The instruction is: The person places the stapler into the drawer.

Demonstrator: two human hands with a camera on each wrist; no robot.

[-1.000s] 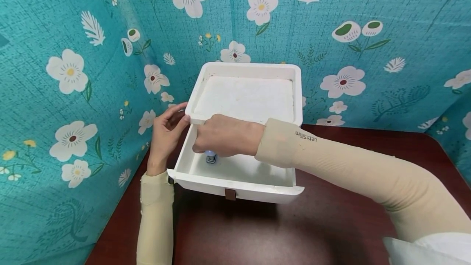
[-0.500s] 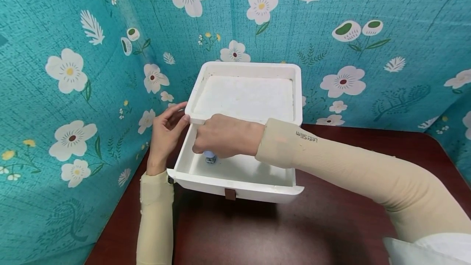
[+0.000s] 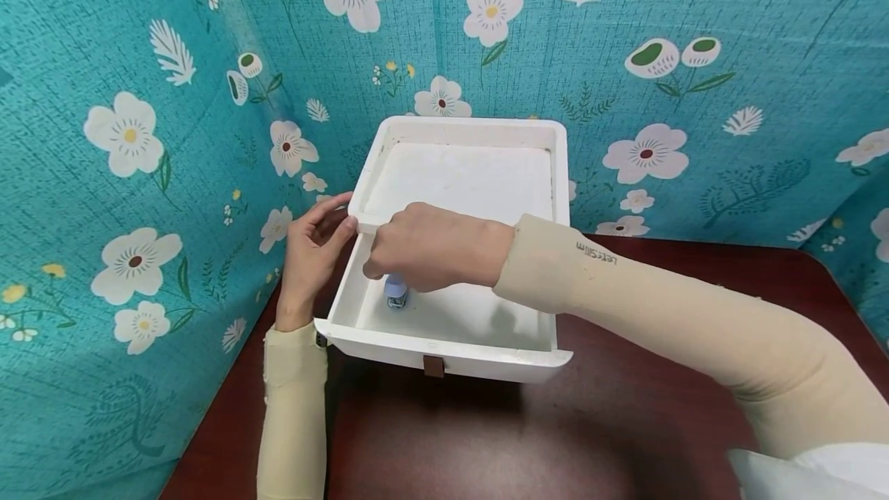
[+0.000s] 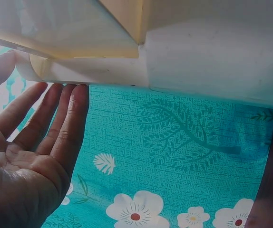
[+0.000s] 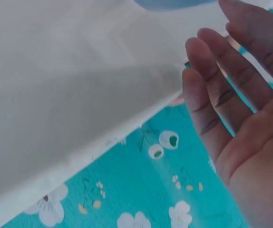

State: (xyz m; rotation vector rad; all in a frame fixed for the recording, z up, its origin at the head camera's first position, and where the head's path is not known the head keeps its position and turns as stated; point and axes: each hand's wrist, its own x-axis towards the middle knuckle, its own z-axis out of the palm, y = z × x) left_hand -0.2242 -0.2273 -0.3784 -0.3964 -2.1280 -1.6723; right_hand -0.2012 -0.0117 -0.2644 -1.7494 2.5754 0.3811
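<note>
A white drawer unit [image 3: 561, 176] with a raised rim stands with its drawer [image 3: 472, 322] pulled out. Inside the drawer, near its left wall, a small bottle [image 3: 396, 293] with a lilac cap stands upright. My right hand [image 3: 441, 249] hovers just over it, partly covering the cap from the head camera; the right wrist view shows loosely bent fingers [image 5: 224, 95] holding nothing, and a blue rounded patch at the top edge. At the unit's front left corner my left hand [image 3: 311, 257] rests its thumb and fairly straight fingertips [image 4: 79, 95] against the side.
The unit stands on a dark red-brown table [image 3: 430, 438], and a brown tab [image 3: 434, 366] marks the drawer front. Close behind and to the left hangs a teal flowered curtain [image 3: 208, 176].
My right hand has risen slightly and shifted right, off the bottle, so more of its lilac cap shows. The bottle stays standing in the drawer. My left hand has not moved.
</note>
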